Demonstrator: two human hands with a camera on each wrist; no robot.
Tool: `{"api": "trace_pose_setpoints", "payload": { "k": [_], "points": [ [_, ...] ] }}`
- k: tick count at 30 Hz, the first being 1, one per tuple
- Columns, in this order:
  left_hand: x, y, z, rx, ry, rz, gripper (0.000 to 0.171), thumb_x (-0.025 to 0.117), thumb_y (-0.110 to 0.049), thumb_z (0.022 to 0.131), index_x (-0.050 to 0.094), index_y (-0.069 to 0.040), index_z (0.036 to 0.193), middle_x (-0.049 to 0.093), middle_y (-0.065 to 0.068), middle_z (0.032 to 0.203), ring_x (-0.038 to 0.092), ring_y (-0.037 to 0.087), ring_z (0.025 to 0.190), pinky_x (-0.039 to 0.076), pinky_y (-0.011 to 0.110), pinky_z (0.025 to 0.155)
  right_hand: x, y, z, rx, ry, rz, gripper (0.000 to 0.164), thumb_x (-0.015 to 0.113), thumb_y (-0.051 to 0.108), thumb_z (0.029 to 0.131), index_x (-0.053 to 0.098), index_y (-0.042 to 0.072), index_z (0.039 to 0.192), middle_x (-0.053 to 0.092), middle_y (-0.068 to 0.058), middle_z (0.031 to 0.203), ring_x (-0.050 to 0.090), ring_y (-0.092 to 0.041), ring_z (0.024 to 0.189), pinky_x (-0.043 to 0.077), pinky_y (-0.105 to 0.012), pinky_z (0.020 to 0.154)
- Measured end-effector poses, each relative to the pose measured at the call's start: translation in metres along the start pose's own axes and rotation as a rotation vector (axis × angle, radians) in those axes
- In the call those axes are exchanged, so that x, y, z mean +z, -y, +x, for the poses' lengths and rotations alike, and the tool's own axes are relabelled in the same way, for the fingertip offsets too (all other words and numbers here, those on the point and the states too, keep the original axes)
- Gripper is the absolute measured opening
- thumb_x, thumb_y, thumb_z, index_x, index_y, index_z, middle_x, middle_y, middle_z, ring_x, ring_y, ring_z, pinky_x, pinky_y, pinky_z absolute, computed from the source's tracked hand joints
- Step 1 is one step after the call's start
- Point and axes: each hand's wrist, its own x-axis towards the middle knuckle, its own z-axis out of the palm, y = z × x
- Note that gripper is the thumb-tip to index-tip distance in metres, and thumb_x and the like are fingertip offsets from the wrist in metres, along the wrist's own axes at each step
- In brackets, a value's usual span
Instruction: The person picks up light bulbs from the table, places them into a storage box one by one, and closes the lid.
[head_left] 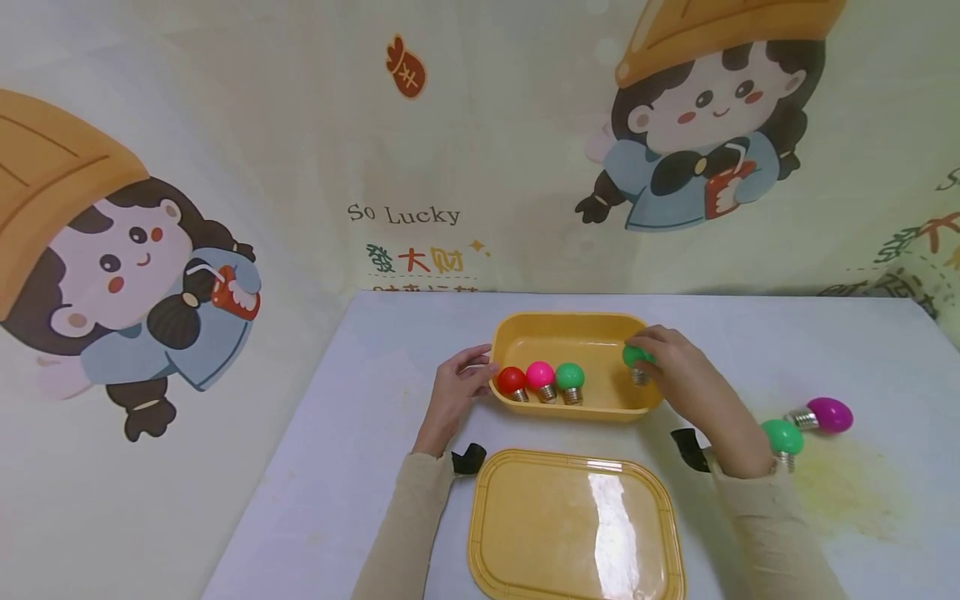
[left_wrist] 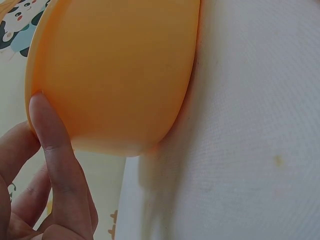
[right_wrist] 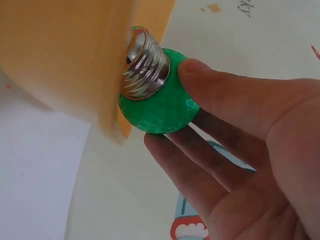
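Observation:
A yellow plastic box (head_left: 570,414) stands on the table with a red bulb (head_left: 512,381), a pink bulb (head_left: 540,375) and a green bulb (head_left: 570,376) lined up at its left front. My left hand (head_left: 461,387) holds the box's left end by the rim, thumb and fingers at the edge in the left wrist view. Over the box's right end, my right hand (head_left: 686,379) pinches another green light bulb (right_wrist: 157,112) by its round globe. That bulb's silver screw base (right_wrist: 147,65) points down toward the box and is close to the wall.
Nearer the front lies a yellow lid (head_left: 540,533), flat on the white table (head_left: 315,500). Right of my right forearm are a green bulb (head_left: 782,436), partly hidden by the sleeve, and a purple bulb (head_left: 830,414). A printed cloth wall (head_left: 510,167) rises behind.

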Motion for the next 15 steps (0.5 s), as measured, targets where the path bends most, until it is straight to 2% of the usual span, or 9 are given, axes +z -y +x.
{"api": "trace_pose_setpoints", "payload": {
  "k": [7,15],
  "points": [
    [0.000,0.000,-0.001,-0.003,-0.001,0.003,0.038,0.072,-0.013,0.091,0.065,-0.008,0.128,0.063,0.013,0.112,0.066,0.018,0.086,0.060,0.025,0.069,0.013,-0.001,0.002,-0.063,-0.030,-0.009,0.027,0.073,-0.011,0.080,0.067,-0.009,0.107,0.063,-0.022,0.108,0.061,-0.040,0.099,0.054,-0.052,0.087],
    [0.000,-0.001,0.000,-0.015,-0.004,0.002,0.040,0.073,-0.014,0.090,0.065,-0.008,0.129,0.062,0.013,0.114,0.065,0.017,0.086,0.060,0.025,0.070,0.022,-0.001,0.005,-0.062,-0.013,-0.010,0.027,0.073,-0.011,0.081,0.067,-0.011,0.107,0.063,-0.022,0.108,0.062,-0.039,0.098,0.056,-0.050,0.085]
  ]
}}
